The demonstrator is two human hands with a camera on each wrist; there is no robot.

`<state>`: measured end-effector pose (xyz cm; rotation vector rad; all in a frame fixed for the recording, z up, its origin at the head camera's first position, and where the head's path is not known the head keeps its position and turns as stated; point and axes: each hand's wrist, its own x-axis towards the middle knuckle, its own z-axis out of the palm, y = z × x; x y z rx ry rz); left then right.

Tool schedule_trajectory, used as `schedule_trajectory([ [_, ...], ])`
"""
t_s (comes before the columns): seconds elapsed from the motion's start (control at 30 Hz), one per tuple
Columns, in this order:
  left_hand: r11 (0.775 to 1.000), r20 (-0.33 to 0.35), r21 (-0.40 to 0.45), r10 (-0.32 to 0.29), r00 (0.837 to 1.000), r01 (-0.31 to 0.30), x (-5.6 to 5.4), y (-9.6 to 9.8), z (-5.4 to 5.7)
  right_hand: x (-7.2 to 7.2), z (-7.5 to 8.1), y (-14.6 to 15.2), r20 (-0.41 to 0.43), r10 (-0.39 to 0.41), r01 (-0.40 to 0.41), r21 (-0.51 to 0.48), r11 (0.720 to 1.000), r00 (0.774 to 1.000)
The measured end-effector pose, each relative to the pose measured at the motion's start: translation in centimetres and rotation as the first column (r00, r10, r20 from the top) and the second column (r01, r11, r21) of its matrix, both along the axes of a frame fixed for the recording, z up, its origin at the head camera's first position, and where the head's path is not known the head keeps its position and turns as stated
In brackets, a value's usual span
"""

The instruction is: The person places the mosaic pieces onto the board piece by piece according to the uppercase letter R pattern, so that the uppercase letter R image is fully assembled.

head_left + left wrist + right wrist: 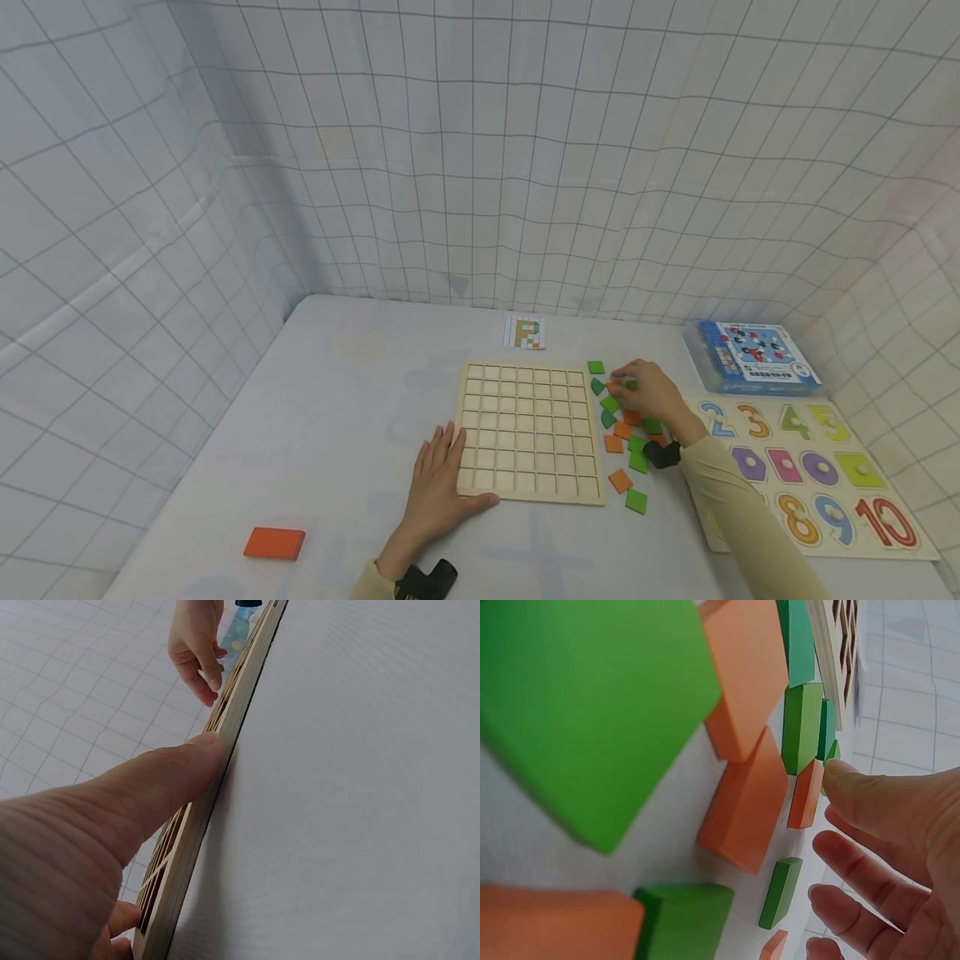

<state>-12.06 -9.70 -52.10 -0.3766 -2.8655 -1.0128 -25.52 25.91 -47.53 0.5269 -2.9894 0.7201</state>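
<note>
My left hand lies at the lower left corner of a wooden grid board, its fingers straight along the left side. In the left wrist view its thumb presses the board's front edge. Past the board's right side, my right hand reaches over a scatter of small green and orange tiles. Seen from the right wrist, the right thumb tip is right by an orange tile, with the other fingers loosely bent and spaced apart. Nothing shows pinched between them. The board's squares hold no tiles.
A small pattern card lies behind the board. At right are a number puzzle board, partly under the right forearm, and a blue clear box. An orange-red block lies at the front left. Gridded white curtains surround the table.
</note>
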Motion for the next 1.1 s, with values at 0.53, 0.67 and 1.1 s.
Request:
schedule_trajectory([
  [0.53, 1.0, -0.006, -0.009, -0.008, 1.0, 0.008, -0.03, -0.09, -0.13, -0.31, -0.18, 0.31, 0.035, 0.032, -0.033, 0.04, 0.999, 0.999],
  [0.67, 1.0, -0.007, -0.011, -0.008, 1.0, 0.008, 0.0, -0.14, -0.15, -0.22, -0.13, 0.24, 0.038, 0.015, -0.017, 0.056, 0.998, 0.999],
  [1.1, 1.0, -0.026, -0.016, -0.016, 1.0, 0.016, 0.06, -0.28, -0.1, -0.67, -0.04, 0.29, 0.058, 0.011, -0.013, 0.035, 0.999, 0.998],
])
